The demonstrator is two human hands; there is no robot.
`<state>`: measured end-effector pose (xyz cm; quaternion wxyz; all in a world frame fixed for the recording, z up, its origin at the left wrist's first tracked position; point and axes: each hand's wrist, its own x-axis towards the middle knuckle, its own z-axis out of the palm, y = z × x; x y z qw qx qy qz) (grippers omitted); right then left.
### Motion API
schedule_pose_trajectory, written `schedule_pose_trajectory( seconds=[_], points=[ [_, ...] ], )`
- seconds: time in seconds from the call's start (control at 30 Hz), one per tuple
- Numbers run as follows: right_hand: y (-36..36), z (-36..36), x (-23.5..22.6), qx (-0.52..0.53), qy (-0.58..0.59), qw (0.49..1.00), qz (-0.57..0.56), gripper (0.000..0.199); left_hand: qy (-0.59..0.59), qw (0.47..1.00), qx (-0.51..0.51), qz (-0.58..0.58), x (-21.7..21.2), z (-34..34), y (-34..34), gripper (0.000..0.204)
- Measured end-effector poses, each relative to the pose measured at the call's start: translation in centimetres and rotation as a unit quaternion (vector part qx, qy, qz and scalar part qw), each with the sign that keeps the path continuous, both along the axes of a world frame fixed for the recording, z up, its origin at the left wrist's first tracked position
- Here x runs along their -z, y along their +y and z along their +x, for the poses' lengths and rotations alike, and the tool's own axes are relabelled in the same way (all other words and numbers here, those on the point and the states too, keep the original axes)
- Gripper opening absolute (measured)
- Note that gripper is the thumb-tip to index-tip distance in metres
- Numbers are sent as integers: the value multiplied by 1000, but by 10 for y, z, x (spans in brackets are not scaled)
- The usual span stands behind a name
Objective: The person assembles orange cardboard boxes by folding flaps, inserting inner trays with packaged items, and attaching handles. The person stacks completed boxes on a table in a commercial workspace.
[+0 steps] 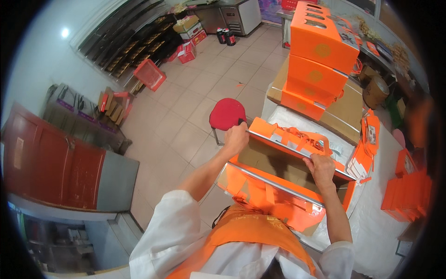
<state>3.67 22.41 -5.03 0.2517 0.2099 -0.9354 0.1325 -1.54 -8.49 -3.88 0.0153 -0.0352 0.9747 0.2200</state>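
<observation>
Before me on the table an orange cardboard gift box stands open at the top, its brown inside showing. My left hand is closed on the far left corner of its rim. Farther right along that same far edge, my right hand is closed with the thumb over the rim. Orange flaps and a clear plastic window lie along the box's near side, against my orange apron. Just beyond the far edge lies an orange piece with ribbon handles. Some fingers are hidden behind the rim.
A stack of orange boxes rests on brown cardboard at the back of the table. Flat orange pieces lie at the right, more orange boxes beyond. A red stool stands left of the table.
</observation>
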Motion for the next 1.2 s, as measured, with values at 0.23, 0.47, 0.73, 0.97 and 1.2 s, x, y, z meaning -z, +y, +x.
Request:
schedule_pose_trajectory(
  seconds=[0.23, 0.47, 0.73, 0.97, 1.2],
  points=[
    [-1, -1, -4, -2, -2, 1000, -1, 28, 11, 996, -7, 92, 4, 11, -5, 38],
    [2, -2, -2, -5, -7, 1000, -6, 28, -508, 824, -12, 252, -40, 44, -44, 50],
    [4, -4, 2, -15, -1, 1000, -19, 29, -449, 892, 2, 55, -53, 39, -13, 46],
    [5, -4, 3, -7, 28, 1000, 8, 30, -497, 858, -9, 131, -65, 35, -15, 39],
    [7, -3, 4, -15, 0, 1000, 17, 32, -475, 871, 12, 125, -46, 34, -9, 31]
  ],
)
